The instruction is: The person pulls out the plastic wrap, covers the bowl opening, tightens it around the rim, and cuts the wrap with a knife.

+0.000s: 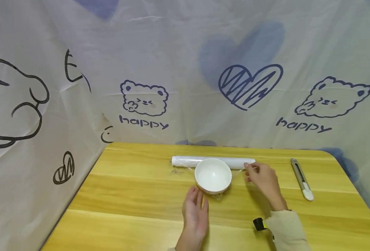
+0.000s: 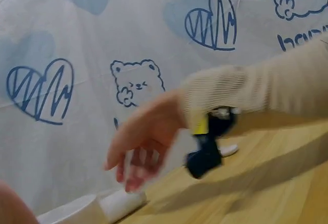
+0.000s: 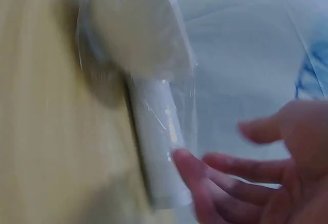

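Observation:
A white bowl [image 1: 213, 176] stands near the middle of the table, with clear plastic wrap [image 3: 184, 101] around it and loose film at its sides. Behind the bowl lies a white roll of plastic wrap [image 1: 185, 161]. My left hand [image 1: 195, 214] is at the bowl's near left side, palm up, fingers extended by its base; whether they touch it I cannot tell. Close to the roll's right end is my right hand [image 1: 263, 179]. In the right wrist view its thumb stands apart from the fingers [image 3: 189, 167], and one fingertip meets the film's edge.
A utility knife [image 1: 302, 179] lies at the right of the wooden table [image 1: 125, 195]. Printed cloth [image 1: 185, 69] hangs along the table's back and left side. A dark strapped device [image 1: 259, 224] sits at the right wrist.

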Motion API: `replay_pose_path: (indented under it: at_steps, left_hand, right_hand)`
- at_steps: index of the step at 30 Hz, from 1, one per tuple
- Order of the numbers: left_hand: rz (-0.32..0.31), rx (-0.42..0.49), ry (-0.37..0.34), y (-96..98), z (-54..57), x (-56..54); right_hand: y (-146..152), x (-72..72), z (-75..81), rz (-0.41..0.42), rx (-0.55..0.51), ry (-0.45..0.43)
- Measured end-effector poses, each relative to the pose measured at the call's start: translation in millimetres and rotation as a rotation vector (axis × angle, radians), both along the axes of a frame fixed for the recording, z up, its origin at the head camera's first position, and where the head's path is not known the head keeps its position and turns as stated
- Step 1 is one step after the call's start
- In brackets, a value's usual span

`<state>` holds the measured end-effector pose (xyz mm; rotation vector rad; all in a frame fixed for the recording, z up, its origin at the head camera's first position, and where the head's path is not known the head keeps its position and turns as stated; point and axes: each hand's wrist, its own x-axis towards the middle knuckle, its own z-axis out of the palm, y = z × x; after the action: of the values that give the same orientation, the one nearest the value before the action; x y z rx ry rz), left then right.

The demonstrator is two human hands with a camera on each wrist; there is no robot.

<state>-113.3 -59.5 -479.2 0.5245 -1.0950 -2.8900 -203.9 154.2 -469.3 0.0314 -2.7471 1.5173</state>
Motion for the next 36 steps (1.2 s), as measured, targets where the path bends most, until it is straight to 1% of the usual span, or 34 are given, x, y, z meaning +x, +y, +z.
replay_pose_path:
  at_steps: [1,2,3,5,7,9,10,11,13,15,18,21,23,25,29,32,34,36]
  left_hand:
    - [0.064,-0.077,0.013,7.1,-1.0,-2.7]
    - [0.123,-0.162,0.026,14.3,-2.9,-5.4]
    - [0.174,-0.257,0.033,21.5,-6.0,-8.2]
    - [0.248,-0.478,0.055,35.9,-15.2,-13.7]
    - [0.302,-0.668,0.074,49.1,-26.3,-18.2]
    - [0.34,-0.794,0.095,60.0,-37.0,-21.9]
    - [0.354,-0.827,0.106,64.4,-41.6,-23.9]
    - [0.365,-0.845,0.111,68.1,-45.5,-25.6]
    - [0.38,-0.83,0.122,73.4,-51.6,-28.8]
    - [0.393,-0.815,0.121,75.4,-55.4,-31.1]
    - [0.414,-0.828,0.111,73.2,-55.7,-33.9]
    - [0.414,-0.853,0.102,66.5,-54.0,-35.7]
    - [0.407,-0.864,0.113,60.2,-55.3,-36.6]
    - [0.385,-0.861,0.142,54.5,-58.2,-37.3]
    - [0.323,-0.848,0.234,45.3,-63.9,-38.2]
    - [0.27,-0.829,0.291,37.5,-64.7,-38.3]
    - [0.235,-0.824,0.323,31.1,-64.6,-39.1]
    - [0.189,-0.831,0.339,23.7,-64.2,-39.9]
  right_hand:
    - [0.6,-7.0,3.2,-0.01,0.11,0.074]
    - [-0.1,-14.5,5.3,-0.004,0.193,0.141]
    - [-1.5,-22.8,5.9,0.02,0.244,0.195]
    - [-3.4,-40.3,3.2,0.092,0.281,0.261]
    - [-3.2,-56.2,-1.5,0.176,0.293,0.282]
    - [-0.5,-69.4,-7.9,0.257,0.31,0.277]
    - [1.2,-74.4,-10.9,0.293,0.32,0.272]
    - [2.7,-78.2,-13.6,0.325,0.323,0.256]
    - [5.4,-82.6,-18.4,0.375,0.325,0.222]
    - [6.9,-83.5,-21.6,0.402,0.323,0.195]
    - [6.3,-80.4,-21.1,0.405,0.311,0.162]
    - [5.6,-74.6,-17.5,0.399,0.306,0.14]
    - [5.2,-69.8,-16.7,0.398,0.305,0.119]
    - [6.3,-64.3,-16.6,0.391,0.315,0.111]
    - [10.3,-54.1,-15.6,0.367,0.328,0.107]
    - [12.2,-46.6,-13.8,0.363,0.318,0.083]
    - [12.6,-41.9,-13.8,0.357,0.304,0.052]
    - [12.5,-36.8,-14.2,0.356,0.3,0.037]
